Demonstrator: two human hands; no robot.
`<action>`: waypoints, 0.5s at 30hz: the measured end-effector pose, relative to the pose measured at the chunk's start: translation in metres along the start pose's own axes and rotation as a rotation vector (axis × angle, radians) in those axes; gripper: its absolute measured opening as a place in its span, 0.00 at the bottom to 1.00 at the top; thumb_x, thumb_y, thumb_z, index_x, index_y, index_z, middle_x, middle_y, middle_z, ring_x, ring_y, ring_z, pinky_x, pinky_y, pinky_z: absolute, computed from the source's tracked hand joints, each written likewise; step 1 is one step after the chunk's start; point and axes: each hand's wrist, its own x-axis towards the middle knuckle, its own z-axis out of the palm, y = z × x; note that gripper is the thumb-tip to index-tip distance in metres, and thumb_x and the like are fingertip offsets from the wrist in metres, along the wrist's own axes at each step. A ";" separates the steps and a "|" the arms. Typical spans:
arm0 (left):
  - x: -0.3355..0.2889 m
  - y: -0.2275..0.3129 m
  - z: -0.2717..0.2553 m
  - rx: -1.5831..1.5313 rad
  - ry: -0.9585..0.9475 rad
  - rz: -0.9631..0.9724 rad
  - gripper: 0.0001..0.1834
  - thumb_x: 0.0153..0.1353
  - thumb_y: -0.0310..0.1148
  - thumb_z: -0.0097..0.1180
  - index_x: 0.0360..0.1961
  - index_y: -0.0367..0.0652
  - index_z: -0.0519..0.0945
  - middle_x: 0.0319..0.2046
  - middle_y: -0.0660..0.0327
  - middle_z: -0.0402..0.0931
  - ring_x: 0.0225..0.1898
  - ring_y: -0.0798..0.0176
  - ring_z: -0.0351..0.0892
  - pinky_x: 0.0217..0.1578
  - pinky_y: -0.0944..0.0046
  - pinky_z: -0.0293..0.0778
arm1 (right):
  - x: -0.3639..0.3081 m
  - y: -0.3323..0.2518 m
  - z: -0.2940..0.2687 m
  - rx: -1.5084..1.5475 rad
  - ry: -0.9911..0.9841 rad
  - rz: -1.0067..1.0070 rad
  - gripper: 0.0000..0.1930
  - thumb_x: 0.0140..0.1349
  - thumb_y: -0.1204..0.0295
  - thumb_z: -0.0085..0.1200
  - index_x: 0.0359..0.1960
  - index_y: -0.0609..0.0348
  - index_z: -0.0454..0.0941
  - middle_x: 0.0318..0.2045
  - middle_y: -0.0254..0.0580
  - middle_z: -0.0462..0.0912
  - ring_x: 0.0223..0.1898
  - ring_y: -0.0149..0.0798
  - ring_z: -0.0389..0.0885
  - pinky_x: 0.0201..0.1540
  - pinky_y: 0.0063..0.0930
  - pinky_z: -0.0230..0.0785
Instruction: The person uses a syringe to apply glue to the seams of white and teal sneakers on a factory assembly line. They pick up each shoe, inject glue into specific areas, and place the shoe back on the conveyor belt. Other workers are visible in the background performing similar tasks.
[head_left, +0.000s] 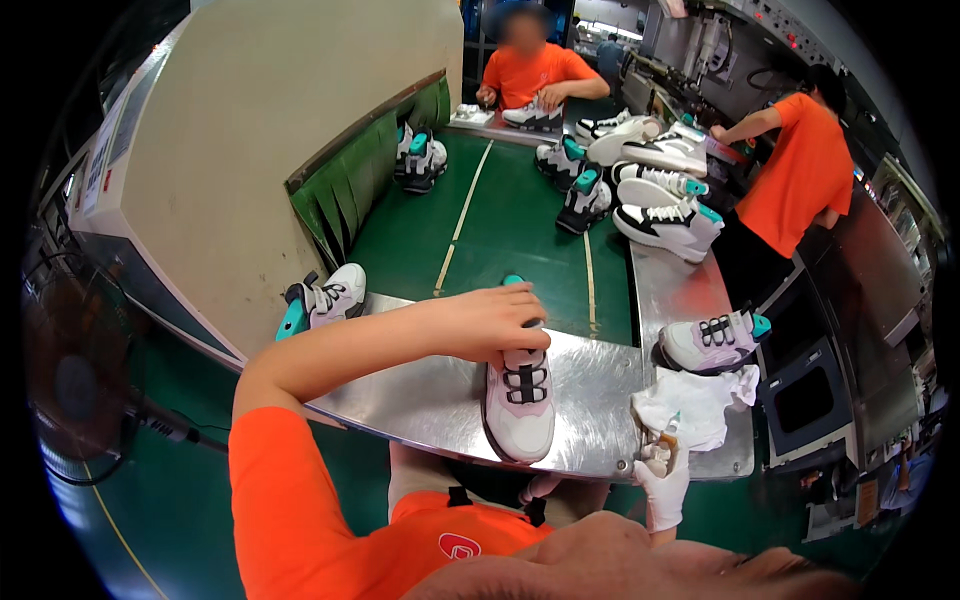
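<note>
In front of me a white and pale-lilac sneaker (521,405) with black straps lies on the metal ledge, toe toward me. My bare left hand (490,322) is closed over its ankle opening, hiding most of the heel and the teal shoe last (513,281) inside. At the ledge's right end is my right hand (664,482), in a white glove with bare fingertips. Its fingers are curled around a small, thin thing that I cannot make out, beside a crumpled white cloth (690,408). A similar sneaker (711,341) stands just beyond the cloth.
A green conveyor belt (400,240) runs away from the metal ledge (410,405). Another sneaker (338,292) sits at left, by the beige machine (270,130). Several white and black sneakers (665,222) crowd the right side. Two co-workers in orange (535,75) work farther off. A fan (85,375) stands left.
</note>
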 end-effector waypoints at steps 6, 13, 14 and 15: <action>-0.088 0.053 0.020 0.215 0.444 -0.252 0.24 0.40 0.32 0.72 0.41 0.49 0.76 0.49 0.51 0.75 0.52 0.45 0.73 0.55 0.46 0.69 | 0.004 -0.022 0.003 -0.151 -0.007 0.142 0.30 0.48 0.82 0.64 0.56 0.62 0.70 0.37 0.33 0.77 0.39 0.26 0.75 0.43 0.21 0.72; -0.153 0.127 0.079 0.288 0.694 -0.469 0.14 0.48 0.34 0.65 0.38 0.50 0.79 0.45 0.51 0.78 0.45 0.47 0.77 0.48 0.46 0.76 | 0.004 -0.075 0.011 -0.327 -0.127 0.186 0.28 0.49 0.78 0.65 0.55 0.65 0.73 0.34 0.34 0.79 0.34 0.25 0.76 0.37 0.20 0.72; -0.157 0.132 0.081 0.306 0.659 -0.497 0.13 0.50 0.33 0.65 0.39 0.51 0.80 0.45 0.52 0.78 0.48 0.45 0.77 0.49 0.44 0.76 | 0.000 -0.081 0.012 -0.277 -0.153 0.222 0.27 0.49 0.79 0.64 0.55 0.65 0.73 0.34 0.34 0.79 0.34 0.25 0.76 0.37 0.19 0.72; -0.155 0.131 0.080 0.302 0.662 -0.494 0.13 0.49 0.32 0.65 0.39 0.52 0.80 0.45 0.53 0.78 0.49 0.44 0.77 0.49 0.44 0.76 | -0.004 -0.088 0.012 -0.226 -0.175 0.248 0.27 0.49 0.79 0.63 0.54 0.65 0.73 0.34 0.34 0.79 0.33 0.25 0.76 0.36 0.19 0.71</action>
